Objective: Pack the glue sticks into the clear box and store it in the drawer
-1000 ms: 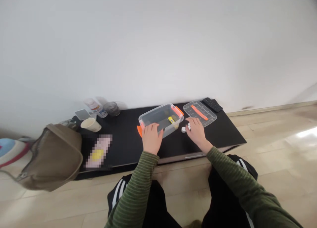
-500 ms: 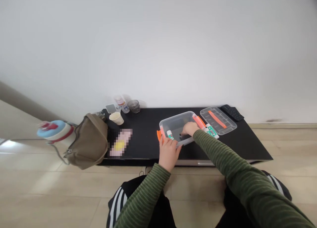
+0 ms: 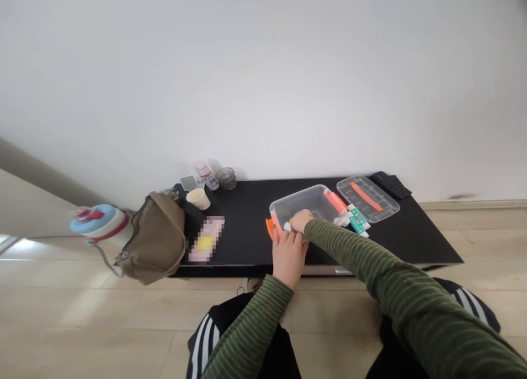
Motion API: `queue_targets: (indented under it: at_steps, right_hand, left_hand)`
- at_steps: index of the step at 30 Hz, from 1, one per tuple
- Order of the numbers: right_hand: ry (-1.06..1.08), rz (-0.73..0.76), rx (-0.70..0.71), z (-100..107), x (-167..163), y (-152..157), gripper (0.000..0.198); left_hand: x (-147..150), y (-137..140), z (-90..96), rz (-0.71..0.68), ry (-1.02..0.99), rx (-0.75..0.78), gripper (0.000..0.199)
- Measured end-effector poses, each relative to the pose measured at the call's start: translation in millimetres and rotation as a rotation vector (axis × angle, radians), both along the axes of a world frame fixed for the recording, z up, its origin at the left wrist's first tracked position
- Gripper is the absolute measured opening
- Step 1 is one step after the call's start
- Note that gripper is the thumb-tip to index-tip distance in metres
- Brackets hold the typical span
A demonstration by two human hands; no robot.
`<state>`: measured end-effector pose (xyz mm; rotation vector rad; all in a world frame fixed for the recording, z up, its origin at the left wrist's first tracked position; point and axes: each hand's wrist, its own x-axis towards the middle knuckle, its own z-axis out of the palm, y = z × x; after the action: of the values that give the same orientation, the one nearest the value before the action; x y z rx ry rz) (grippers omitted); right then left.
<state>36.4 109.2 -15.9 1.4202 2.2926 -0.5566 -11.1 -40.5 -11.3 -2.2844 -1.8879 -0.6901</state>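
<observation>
A clear plastic box point(image 3: 284, 206) with orange side latches stands uncovered on the black table. My left hand point(image 3: 288, 258) lies over its near left corner, fingers curled on the rim. Inside the box is my right hand point(image 3: 302, 219), fingers bent down toward the left end; their tips are hidden. Beside them a small white tube end point(image 3: 287, 226) shows, along with a bit of yellow. Whether the right fingers hold the tube or something else is not clear. A green and white box point(image 3: 358, 219) lies just outside the right latch, next to a crumpled whitish thing point(image 3: 342, 219).
The clear lid point(image 3: 389, 206) with an orange handle lies at right, beside a black keyboard point(image 3: 391, 185). On the left are a paper cup point(image 3: 198, 199), a glass bowl point(image 3: 226, 178), a white bottle point(image 3: 207, 176), a brown bag point(image 3: 158, 239) and a large blue-topped bottle point(image 3: 101, 222).
My right hand has moved left inside the box, from near the right latch to the white tube. My left hand stays on the near left corner. The whole view has shifted slightly.
</observation>
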Motion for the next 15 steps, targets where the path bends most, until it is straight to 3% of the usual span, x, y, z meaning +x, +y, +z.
queue_targets:
  at_steps: [3, 5, 7, 11, 15]
  right_hand:
    - [-0.106, -0.042, -0.033, 12, 8, 5, 0.039]
    - [-0.091, -0.063, 0.018, 25, 19, 7, 0.053]
    - [0.033, -0.063, 0.184, 41, 38, 5, 0.062]
    - [0.335, -0.086, 0.583, 67, 94, -12, 0.052]
    - [0.485, -0.096, 0.59, 63, 143, -44, 0.049]
  left_hand:
    - [-1, 1, 5.9, 0.013, 0.018, -0.026, 0.014]
    - [-3, 3, 9.4, 0.027, 0.036, -0.048, 0.012]
    - [-8, 6, 11.9, 0.054, 0.046, -0.069, 0.014]
    - [-21, 15, 17.7, 0.108, -0.002, -0.101, 0.015]
    - [-23, 19, 28.4, 0.111, -0.179, -0.005, 0.013]
